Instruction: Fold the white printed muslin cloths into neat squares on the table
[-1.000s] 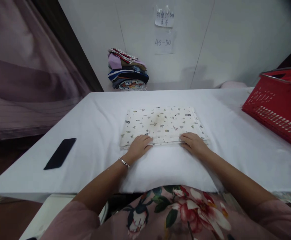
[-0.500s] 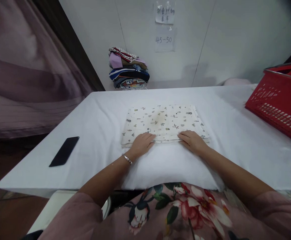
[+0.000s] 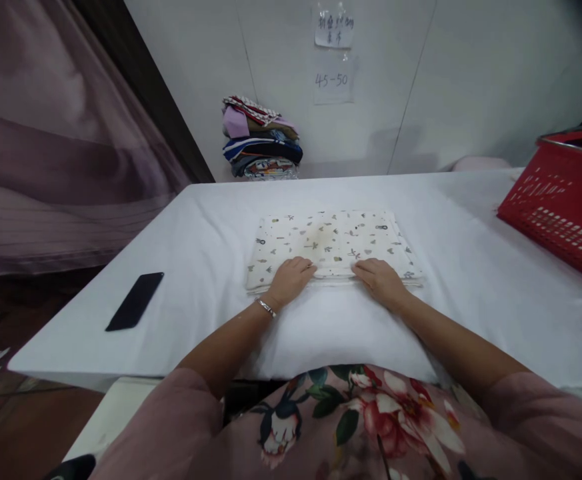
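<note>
A folded white cloth (image 3: 331, 237) with small grey and yellow prints lies flat on the white-covered table (image 3: 195, 233). A faint yellowish stain shows near its middle. My left hand (image 3: 292, 279) pinches the cloth's near edge left of centre, a bracelet on its wrist. Right of centre, my right hand (image 3: 378, 280) grips the same edge, fingers pointing inward. Both thumbs are mostly hidden, and a gap separates the two hands along the edge.
A black phone (image 3: 135, 301) lies at the table's left. A red basket (image 3: 565, 200) stands at the right. Behind the far edge rises a stack of folded fabrics (image 3: 261, 143), with paper signs (image 3: 335, 80) on the wall. A curtain hangs at the left.
Both hands have moved slightly up and closer together along the near edge of the cloth. The whole view has shifted a little.
</note>
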Demonstrator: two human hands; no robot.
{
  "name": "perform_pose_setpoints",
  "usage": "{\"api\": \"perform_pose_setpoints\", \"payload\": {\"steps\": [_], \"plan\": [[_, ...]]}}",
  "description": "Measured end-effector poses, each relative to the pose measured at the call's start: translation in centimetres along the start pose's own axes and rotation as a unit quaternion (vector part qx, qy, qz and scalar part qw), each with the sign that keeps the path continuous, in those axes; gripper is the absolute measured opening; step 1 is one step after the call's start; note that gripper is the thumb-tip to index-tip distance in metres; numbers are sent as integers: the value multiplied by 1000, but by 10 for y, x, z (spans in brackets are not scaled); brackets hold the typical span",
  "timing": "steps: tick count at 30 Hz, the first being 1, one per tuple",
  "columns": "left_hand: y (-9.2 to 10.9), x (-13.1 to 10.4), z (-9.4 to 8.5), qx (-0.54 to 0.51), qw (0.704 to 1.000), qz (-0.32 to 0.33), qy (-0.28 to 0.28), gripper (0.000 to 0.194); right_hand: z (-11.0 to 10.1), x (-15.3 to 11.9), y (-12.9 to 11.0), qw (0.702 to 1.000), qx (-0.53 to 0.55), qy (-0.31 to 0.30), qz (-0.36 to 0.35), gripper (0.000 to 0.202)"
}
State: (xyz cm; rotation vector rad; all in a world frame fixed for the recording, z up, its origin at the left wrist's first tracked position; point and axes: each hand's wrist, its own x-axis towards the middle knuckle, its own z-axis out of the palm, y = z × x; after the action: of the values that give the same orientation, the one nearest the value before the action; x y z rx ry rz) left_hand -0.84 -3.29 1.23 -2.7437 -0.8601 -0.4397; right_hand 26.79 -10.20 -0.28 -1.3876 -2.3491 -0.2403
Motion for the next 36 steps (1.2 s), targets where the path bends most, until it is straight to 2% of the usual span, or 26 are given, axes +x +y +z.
{"api": "perform_pose_setpoints", "payload": {"steps": [3, 10, 15, 19, 28, 32, 34, 36], "plan": [[3, -6, 3, 6, 1000, 23, -18, 20, 2, -5, -1, 1000, 4, -18, -22, 29], [3, -9, 2, 23, 1000, 0, -7, 23, 2, -6, -1, 1000, 5, -2, -28, 28], [4, -10, 3, -4, 999, -8, -48, 27, 3, -6, -2, 1000, 15, -17, -16, 28], [-1, -26, -3, -20, 996, -58, -63, 40, 4, -10, 0, 998, 45, -35, -7, 32], [-46, -88, -23, -38, 980, -176, -89, 51, 12, -16, 4, 991, 131, 0, 14, 35], [-46, -93, -29, -71, 969, -199, -127, 59, 9, -15, 0, 988, 150, 2, 26, 34], [-41, -88, -34, -89, 961, -213, -150, 63, 7, -16, -1, 987, 160, -3, 34, 34], [-33, -77, -39, -104, 959, -218, -151, 61, 4, -16, -2, 984, 174, -12, 45, 34]]}}
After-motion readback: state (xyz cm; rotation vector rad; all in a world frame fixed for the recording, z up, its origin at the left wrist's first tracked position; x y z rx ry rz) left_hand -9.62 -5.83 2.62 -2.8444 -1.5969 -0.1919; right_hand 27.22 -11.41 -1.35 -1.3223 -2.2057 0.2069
